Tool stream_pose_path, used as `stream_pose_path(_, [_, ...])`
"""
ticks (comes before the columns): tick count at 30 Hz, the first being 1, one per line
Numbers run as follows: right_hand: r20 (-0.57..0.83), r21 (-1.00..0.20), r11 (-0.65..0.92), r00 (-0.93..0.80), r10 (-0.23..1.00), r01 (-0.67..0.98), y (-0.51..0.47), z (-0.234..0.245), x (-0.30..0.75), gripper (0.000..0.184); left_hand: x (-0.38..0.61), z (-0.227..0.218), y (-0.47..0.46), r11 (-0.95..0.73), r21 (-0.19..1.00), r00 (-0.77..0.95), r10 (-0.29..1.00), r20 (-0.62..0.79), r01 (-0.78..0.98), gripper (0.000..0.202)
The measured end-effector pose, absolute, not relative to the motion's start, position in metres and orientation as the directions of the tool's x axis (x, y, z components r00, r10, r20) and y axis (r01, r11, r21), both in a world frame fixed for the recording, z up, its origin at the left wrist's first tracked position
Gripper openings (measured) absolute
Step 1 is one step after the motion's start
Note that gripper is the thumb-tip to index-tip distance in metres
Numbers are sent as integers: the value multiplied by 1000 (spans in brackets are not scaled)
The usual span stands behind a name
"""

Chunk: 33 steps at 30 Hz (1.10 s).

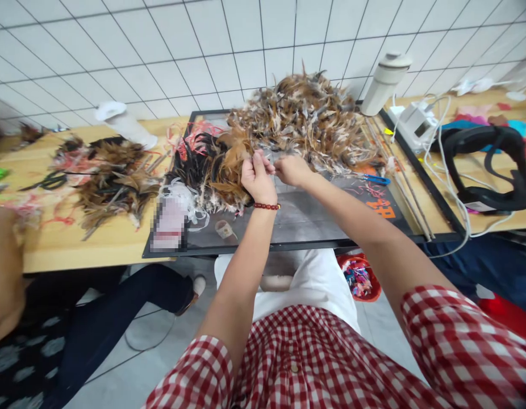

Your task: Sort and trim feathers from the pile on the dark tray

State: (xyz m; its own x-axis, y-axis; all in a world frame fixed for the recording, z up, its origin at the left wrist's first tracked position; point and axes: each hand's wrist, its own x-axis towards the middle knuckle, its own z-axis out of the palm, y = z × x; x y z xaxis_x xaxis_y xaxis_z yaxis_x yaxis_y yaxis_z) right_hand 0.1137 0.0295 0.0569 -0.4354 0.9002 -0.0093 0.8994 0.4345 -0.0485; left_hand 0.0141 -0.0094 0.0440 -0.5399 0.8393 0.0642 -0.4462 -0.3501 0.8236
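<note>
My left hand [259, 173], with a red bead bracelet [266, 207] at its wrist, is closed with thumb and fingers pinched together. My right hand [292, 170] is curled closed just beside it, the fingertips of both nearly meeting. What they pinch is too small or hidden to make out. Brown feathers [237, 149] lie right against the left hand, next to a bunch of black feathers [195, 165]. Behind both hands rises a big heap of brown and grey feathers [305, 116]. All this rests on a dark, black-edged board [305, 218].
White plastic strips [180, 199] and a small tape roll [224, 229] lie at left, a blue cutter [377, 179] and thin sticks [410, 199] at right. A white bottle [384, 85], power strip [418, 125] and black head strap [484, 170] stand farther right. Another person's arm [5, 272] is at left.
</note>
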Motion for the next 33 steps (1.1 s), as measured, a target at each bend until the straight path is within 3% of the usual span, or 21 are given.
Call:
stream_pose_path(3, [-150, 163, 323, -300, 942, 932, 35, 76, 131, 33, 16, 41, -10, -337, 819, -526, 849, 50, -465, 34])
stream_pose_path(4, [-154, 184, 259, -233, 960, 948, 40, 81, 140, 34, 17, 41, -11, -329, 818, -523, 851, 41, -471, 33])
stream_pose_path(6, [-13, 122, 169, -168, 986, 978, 54, 84, 153, 39, 19, 41, -12, -306, 824, -517, 856, 20, -476, 32])
stream_pose_path(9, [180, -12, 183, -178, 967, 983, 73, 73, 156, 55, 19, 44, -14, -267, 850, -511, 860, -3, -454, 32])
stream_pose_path(14, [23, 2, 334, -334, 942, 942, 66, 60, 163, 34, 16, 45, -13, -255, 866, -529, 848, -14, -431, 34])
stream_pose_path(17, [209, -39, 315, -300, 931, 948, 37, 65, 188, 42, 17, 45, -12, -195, 857, -477, 877, -66, -477, 31])
stream_pose_path(20, [359, -90, 277, -228, 905, 957, 9, 65, 208, 46, 22, 45, -15, -32, 848, -300, 942, -152, -529, 25])
stream_pose_path(24, [426, -118, 307, -231, 875, 944, -8, 53, 209, 46, 25, 44, -21, 260, 791, -32, 943, -332, -554, 23])
stream_pose_path(27, [439, -109, 359, -279, 854, 927, -7, 49, 200, 44, 22, 43, -22, 387, 752, 119, 915, -386, -533, 23])
stream_pose_path(31, [406, -117, 379, -304, 862, 918, -5, 49, 194, 43, 21, 44, -22, 451, 738, 236, 892, -385, -502, 23])
stream_pose_path(33, [438, -222, 332, -211, 874, 917, -2, 46, 193, 45, 23, 45, -22, 400, 753, 186, 915, -357, -523, 25])
